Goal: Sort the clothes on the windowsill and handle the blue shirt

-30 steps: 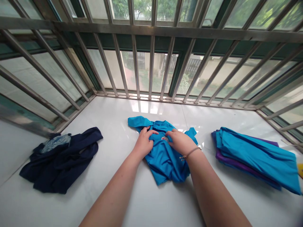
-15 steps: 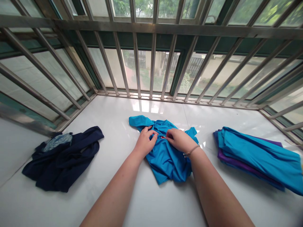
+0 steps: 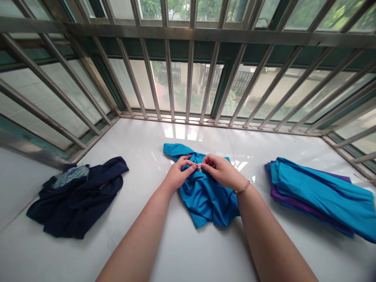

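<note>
A crumpled blue shirt (image 3: pixel 207 196) lies on the white tiled ledge in front of me. My left hand (image 3: pixel 181 172) is closed at the upper left of the shirt, its thumb and fingers pinching a small red and white piece (image 3: pixel 198 165) on the cloth. From the other side, my right hand (image 3: pixel 216 166) pinches the right end of this same piece between thumb and fingertips. It is too small to tell whether it is a label or a print. A bracelet (image 3: pixel 243 188) circles my right wrist.
To the left lies a heap of dark navy clothing (image 3: pixel 85 199) with a pale patterned patch. A folded stack of blue and purple clothes (image 3: pixel 320 196) rests at the right. Metal window bars (image 3: pixel 189 82) rise behind the white ledge (image 3: pixel 141 141).
My right hand has risen slightly and turned, and both hands now meet at the red and white piece, which shows more. The shirt's upper right part has been drawn in.
</note>
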